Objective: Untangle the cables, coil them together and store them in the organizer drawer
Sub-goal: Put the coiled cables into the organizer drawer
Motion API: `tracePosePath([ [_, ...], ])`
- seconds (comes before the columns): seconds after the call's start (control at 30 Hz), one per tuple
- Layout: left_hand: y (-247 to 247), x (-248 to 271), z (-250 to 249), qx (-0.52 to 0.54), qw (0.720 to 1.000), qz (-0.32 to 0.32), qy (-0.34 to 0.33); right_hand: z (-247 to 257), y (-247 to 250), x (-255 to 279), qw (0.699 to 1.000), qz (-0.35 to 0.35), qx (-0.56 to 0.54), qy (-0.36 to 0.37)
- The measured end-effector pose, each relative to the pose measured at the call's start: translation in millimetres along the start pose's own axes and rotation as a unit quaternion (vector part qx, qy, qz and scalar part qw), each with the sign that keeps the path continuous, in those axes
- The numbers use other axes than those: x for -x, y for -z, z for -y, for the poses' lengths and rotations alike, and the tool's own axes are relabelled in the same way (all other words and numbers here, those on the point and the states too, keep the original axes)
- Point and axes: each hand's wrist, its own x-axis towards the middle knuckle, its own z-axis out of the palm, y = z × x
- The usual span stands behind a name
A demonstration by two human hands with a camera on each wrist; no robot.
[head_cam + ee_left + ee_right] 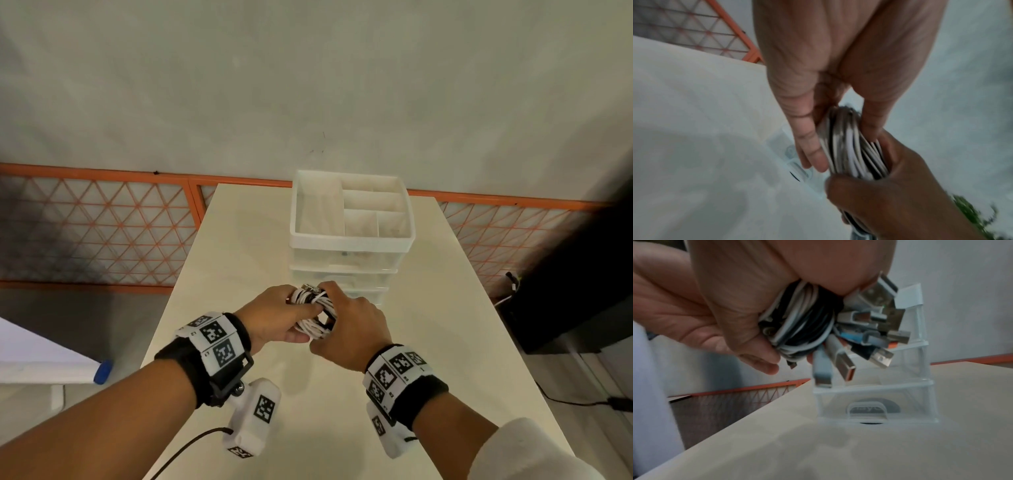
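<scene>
A coil of white and black cables [313, 313] hangs just above the table, in front of the clear organizer [349, 236]. My left hand [298, 320] grips the coil from the left, thumb on top. My right hand [330, 310] wraps over it from the right. In the left wrist view my left hand [838, 144] pinches the cable coil [853, 151] between thumb and fingers, and my right hand [896, 191] closes on its lower end. In the right wrist view several USB plugs [869, 321] stick out of the cable coil [803, 324] under my right hand [789, 280]. The organizer's drawers [875, 404] look closed.
The white table [239, 246] carries the organizer near its far edge, with a compartmented tray [318, 209] on top. An orange lattice fence [102, 226] runs behind. A black unit [575, 291] and a floor cord [582, 402] lie to the right.
</scene>
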Motion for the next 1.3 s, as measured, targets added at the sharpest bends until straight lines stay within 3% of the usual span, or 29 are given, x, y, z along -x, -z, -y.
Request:
tracePosePath([
  [0.17, 9, -13, 9, 0.114, 0.993, 0.007, 0.015, -33, 14, -6, 0.997, -0.008, -0.002, -0.079],
  [0.4, -23, -71, 22, 0.233, 0.963, -0.036, 0.130, -62, 15, -11, 0.991, 0.022, -0.021, -0.127],
  [0.67, -56, -125, 3, 0.372, 0.919, -0.022, 0.128, -78, 12, -22, 0.990, 0.021, -0.052, -0.132],
  [0.77, -59, -129, 10, 0.411, 0.901, -0.002, 0.138, -83, 11, -24, 0.989, 0.014, -0.070, -0.129],
  [0.97, -66, -94, 46, 0.377, 0.911, 0.014, 0.165, -87, 16, -23, 0.986, -0.004, -0.123, -0.115],
  [1.03, -64, -75, 47, 0.322, 0.930, 0.024, 0.176, -87, 21, -23, 0.986, 0.004, -0.120, -0.113],
  [1.1, -56, -54, 34, 0.157, 0.975, 0.037, 0.156, -85, 25, -24, 0.988, 0.017, -0.110, -0.111],
  [1.17, -47, -40, 16, -0.041, 0.998, 0.009, 0.046, -81, 32, -27, 0.989, 0.032, -0.100, -0.105],
  [1.23, -33, -38, 1, -0.210, 0.968, -0.087, -0.103, -76, 39, -33, 0.991, 0.045, -0.089, -0.091],
  [1.3, -20, -43, -4, -0.375, 0.896, -0.151, -0.182, -69, 45, -40, 0.993, 0.049, -0.073, -0.073],
])
